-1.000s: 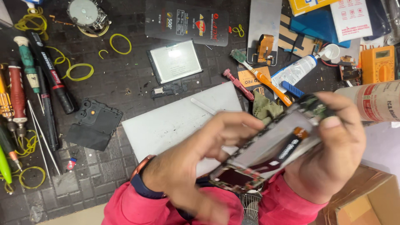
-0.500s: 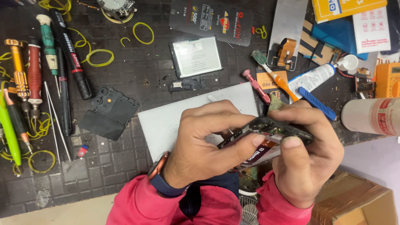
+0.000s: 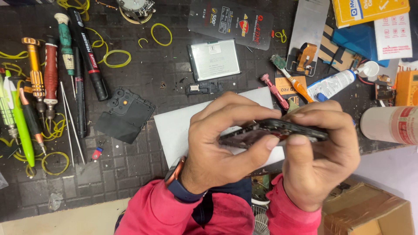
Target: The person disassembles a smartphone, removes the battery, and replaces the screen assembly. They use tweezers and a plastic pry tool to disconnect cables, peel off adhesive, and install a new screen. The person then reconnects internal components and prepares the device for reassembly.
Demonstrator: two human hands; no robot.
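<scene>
Two bare hands grip an opened smartphone (image 3: 274, 130) edge-on above a dark, grid-patterned counter (image 3: 130, 161) in the single head-worn view, the only angle on offer. The left hand (image 3: 226, 143) wraps the device from its left end, thumb pressed under the near edge, fingers (image 3: 237, 113) curled over the top; the right hand (image 3: 320, 152) pinches the other end, thumb on the near edge and fingers closed over the far side. Both sets of fingers are closed firmly on the phone, none spread. The device hangs in the air over a white sheet (image 3: 178, 126), just in front of the person's red sleeves (image 3: 174, 213). Its long axis runs roughly left to right across the frame, the right end sitting slightly lower, with the thin edge turned towards the camera, so which face is up cannot be told. Behind it lie a flat battery (image 3: 214, 59), a black camera-cutout cover (image 3: 125, 114), a small black part (image 3: 203, 88), and a row of screwdrivers (image 3: 43, 82) at far left among yellow rubber bands (image 3: 116, 58). Judging from the grip, squeezing from both ends could flex or crack the exposed body, and a slip could drop it onto the loose parts below.
</scene>
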